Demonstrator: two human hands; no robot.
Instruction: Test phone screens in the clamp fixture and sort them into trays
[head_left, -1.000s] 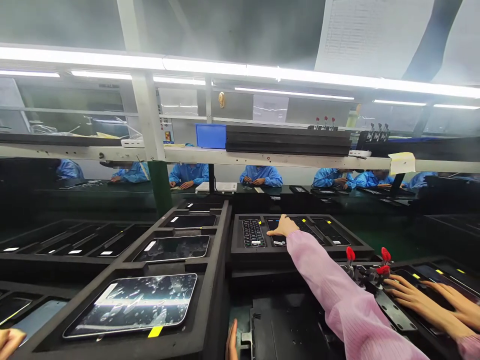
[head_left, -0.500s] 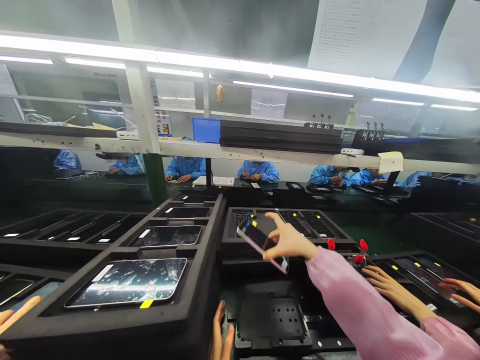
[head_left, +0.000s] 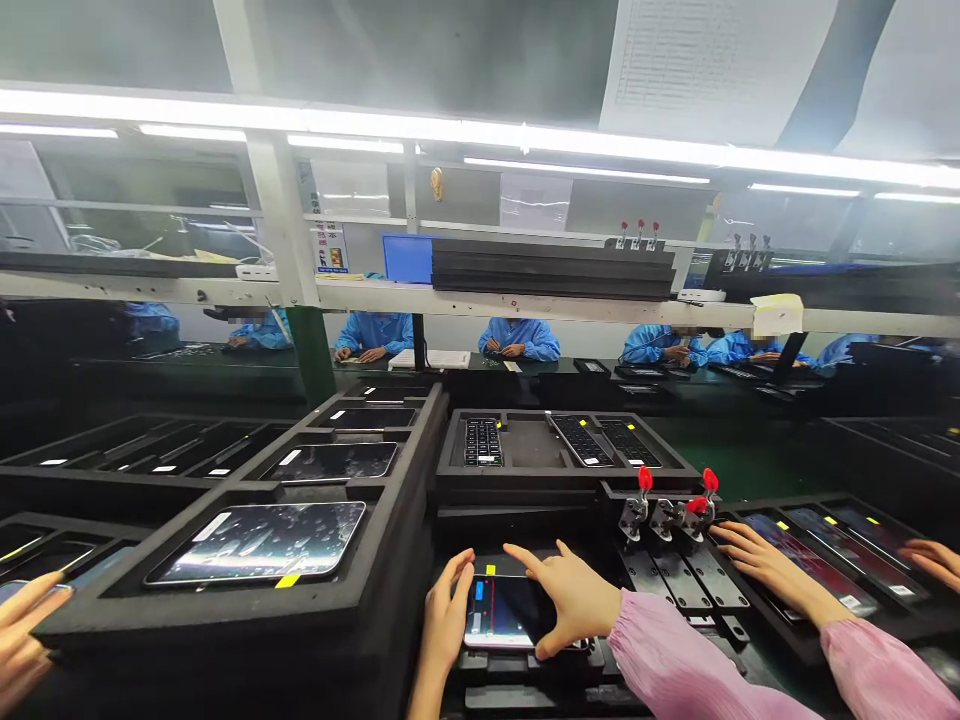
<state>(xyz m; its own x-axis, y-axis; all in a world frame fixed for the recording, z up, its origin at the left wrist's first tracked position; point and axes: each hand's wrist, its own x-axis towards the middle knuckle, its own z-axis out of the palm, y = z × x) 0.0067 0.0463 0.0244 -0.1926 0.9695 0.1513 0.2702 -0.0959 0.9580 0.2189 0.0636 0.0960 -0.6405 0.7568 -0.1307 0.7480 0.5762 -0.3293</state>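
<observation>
A smartphone (head_left: 510,608) with a dark lit screen, a blue mark and a yellow tab lies face up on a black fixture (head_left: 510,664) in front of me. My right hand (head_left: 574,600), in a pink sleeve, spans its right part, thumb at the near edge and fingers over the far edge. At its left end is my left hand (head_left: 446,615), with fingers stretched upward and the thumb beside the phone. Part of the screen is hidden under my right hand. Beyond lies a black foam tray (head_left: 450,470) with several devices marked by yellow tabs.
Toggle clamps (head_left: 667,515) with red handles stand right of the fixture. A tall stack of foam trays (head_left: 247,650) holding tablets (head_left: 259,540) rises on the left. Co-workers' hands (head_left: 780,570) work at the right tray, and another hand (head_left: 26,630) shows at far left.
My right hand has brought the smartphone down from above the far tray onto the fixture. My left hand has moved up to its left end. The view has shifted slightly.
</observation>
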